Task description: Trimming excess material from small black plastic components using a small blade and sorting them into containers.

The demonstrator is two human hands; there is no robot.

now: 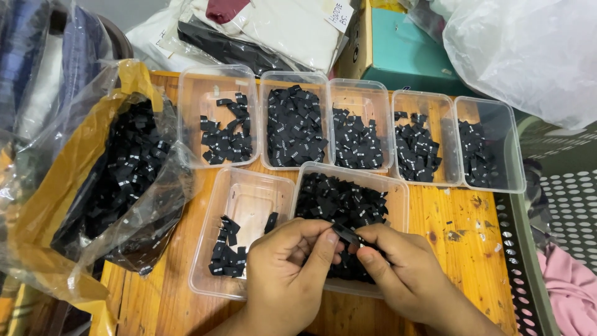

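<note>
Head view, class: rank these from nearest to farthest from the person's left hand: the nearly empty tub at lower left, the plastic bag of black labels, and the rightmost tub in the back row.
1. Nearly empty tub, just beside the left hand, on its left.
2. Plastic bag of black labels, farther out at the table's left edge.
3. Rightmost back-row tub, far across at upper right.

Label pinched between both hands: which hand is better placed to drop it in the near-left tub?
Left, likely. The left hand already sits beside the near-left tub, pinching the label; the right hand lies over the fuller tub, farther away.
</note>
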